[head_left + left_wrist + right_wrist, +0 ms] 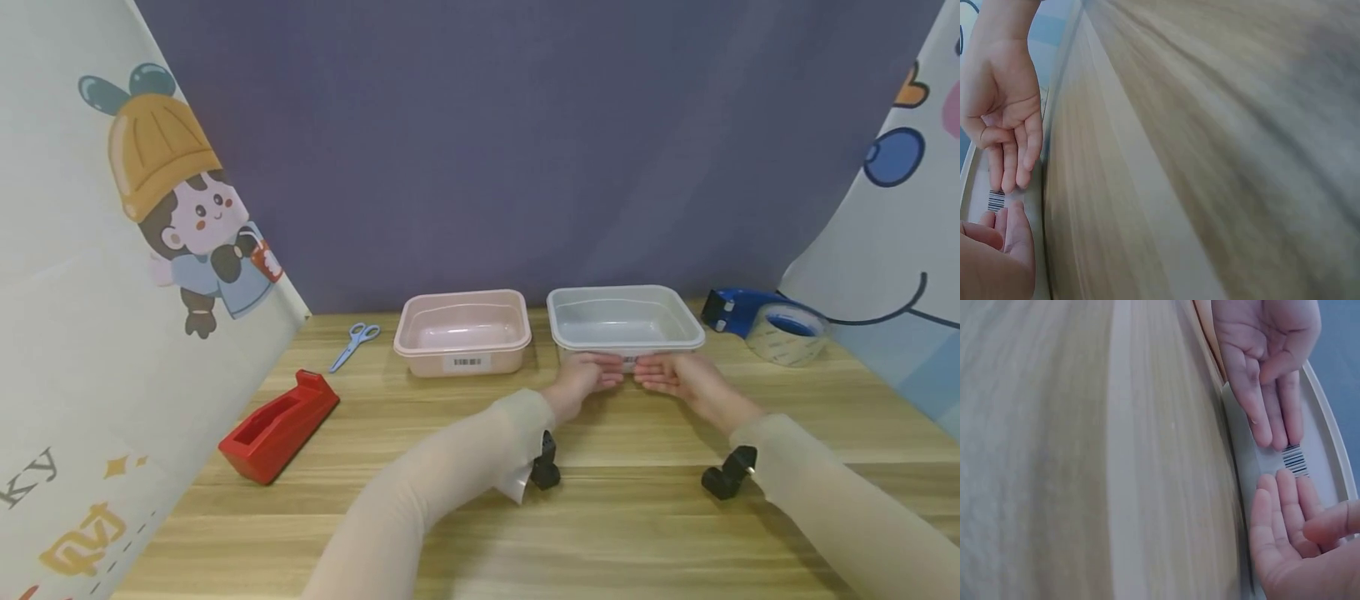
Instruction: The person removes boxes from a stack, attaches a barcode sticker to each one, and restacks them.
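Note:
A pale grey-white plastic bin (624, 345) stands at the back of the table, right of centre. Both hands are at its front wall, fingertips pointing toward each other. My left hand (579, 382) lies against the left part of that wall with fingers extended. The right hand (688, 380) mirrors it from the other side, its fingers likewise straight. Between the fingertips a barcode label (1295, 461) shows in the right wrist view. Each thumb is bent in over its palm, near the bin's rim.
Left of the white bin stands a pink bin (462, 364) with a barcode label. Blue scissors (354, 343) and a red tape dispenser (279, 427) lie farther left. At the back right is a blue tape dispenser (738, 310) with a roll of clear tape (786, 343). A dark curtain (540, 158) hangs behind.

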`<action>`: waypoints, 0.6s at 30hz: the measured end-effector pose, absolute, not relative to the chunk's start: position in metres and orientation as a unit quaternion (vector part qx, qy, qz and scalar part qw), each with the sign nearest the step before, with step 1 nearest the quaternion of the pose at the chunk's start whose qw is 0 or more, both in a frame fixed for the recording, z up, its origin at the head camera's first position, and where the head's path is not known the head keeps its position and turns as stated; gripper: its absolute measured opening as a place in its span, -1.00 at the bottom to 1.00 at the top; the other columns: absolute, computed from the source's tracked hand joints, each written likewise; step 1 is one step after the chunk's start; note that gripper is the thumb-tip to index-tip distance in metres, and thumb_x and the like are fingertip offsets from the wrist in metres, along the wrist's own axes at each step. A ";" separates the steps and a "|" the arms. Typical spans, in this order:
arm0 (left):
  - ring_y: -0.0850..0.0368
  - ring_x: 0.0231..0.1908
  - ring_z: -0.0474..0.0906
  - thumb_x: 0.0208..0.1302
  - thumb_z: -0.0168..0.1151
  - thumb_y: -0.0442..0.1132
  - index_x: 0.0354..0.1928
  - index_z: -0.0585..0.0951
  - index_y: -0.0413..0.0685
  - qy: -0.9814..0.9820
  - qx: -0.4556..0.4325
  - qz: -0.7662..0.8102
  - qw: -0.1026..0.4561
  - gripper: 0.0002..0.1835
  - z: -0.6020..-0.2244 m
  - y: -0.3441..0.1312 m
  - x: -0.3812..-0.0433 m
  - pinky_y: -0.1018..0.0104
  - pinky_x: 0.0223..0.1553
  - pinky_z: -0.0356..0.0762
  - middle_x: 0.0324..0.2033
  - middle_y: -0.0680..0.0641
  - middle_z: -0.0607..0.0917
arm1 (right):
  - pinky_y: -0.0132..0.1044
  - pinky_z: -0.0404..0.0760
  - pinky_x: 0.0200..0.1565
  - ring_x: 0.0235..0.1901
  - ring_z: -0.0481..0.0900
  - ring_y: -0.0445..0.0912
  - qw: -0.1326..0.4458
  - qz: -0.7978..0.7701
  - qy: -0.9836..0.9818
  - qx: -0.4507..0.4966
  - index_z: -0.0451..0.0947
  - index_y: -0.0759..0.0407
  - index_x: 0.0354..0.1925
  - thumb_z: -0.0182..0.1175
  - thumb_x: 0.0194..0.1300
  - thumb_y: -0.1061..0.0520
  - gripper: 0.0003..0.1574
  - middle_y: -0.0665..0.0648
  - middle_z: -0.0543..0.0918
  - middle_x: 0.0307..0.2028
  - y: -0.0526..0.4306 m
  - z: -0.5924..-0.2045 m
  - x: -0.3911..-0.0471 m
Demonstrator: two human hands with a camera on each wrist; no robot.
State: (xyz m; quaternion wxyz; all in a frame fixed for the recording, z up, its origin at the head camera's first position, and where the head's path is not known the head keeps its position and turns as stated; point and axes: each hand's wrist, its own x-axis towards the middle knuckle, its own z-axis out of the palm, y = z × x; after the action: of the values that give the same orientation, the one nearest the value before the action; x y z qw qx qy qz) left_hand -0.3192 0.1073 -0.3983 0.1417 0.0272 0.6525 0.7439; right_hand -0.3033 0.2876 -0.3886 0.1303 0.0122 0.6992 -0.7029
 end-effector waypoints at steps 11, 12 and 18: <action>-0.14 -0.04 0.67 0.25 -0.14 -0.60 -0.05 0.61 -0.45 0.662 -0.013 0.735 0.146 -0.64 -0.407 0.099 -0.324 0.23 -0.01 0.68 -0.12 -0.34 0.71 | -0.30 0.69 -0.01 -0.20 0.71 -0.16 0.178 -0.709 0.682 -0.006 0.17 0.66 0.24 -0.27 0.24 0.46 -0.41 0.05 0.73 -0.27 0.295 -0.393 -0.308; -0.14 -0.04 0.68 0.26 -0.15 -0.60 -0.05 0.61 -0.45 0.663 -0.015 0.734 0.146 -0.64 -0.407 0.099 -0.324 0.24 -0.02 0.68 -0.12 -0.34 0.71 | -0.31 0.68 -0.01 -0.20 0.70 -0.17 0.178 -0.701 0.691 -0.003 0.10 0.67 0.27 -0.27 0.26 0.45 -0.39 0.02 0.73 -0.27 0.294 -0.392 -0.308; -0.14 -0.04 0.68 0.25 -0.16 -0.60 -0.05 0.60 -0.49 0.671 -0.018 0.726 0.150 -0.64 -0.407 0.098 -0.324 0.25 -0.03 0.68 -0.13 -0.37 0.70 | -0.28 0.70 -0.02 -0.23 0.71 -0.16 0.195 -0.694 0.693 0.010 0.01 0.72 0.28 -0.31 0.32 0.41 -0.39 0.06 0.72 -0.26 0.295 -0.391 -0.309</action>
State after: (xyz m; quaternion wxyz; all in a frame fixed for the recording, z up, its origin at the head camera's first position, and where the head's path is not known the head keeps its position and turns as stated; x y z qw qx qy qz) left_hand -0.3243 0.0977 -0.4068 0.1498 -0.0181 0.6708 0.7261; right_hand -0.3091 0.2948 -0.3913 0.1952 0.0099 0.6925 -0.6944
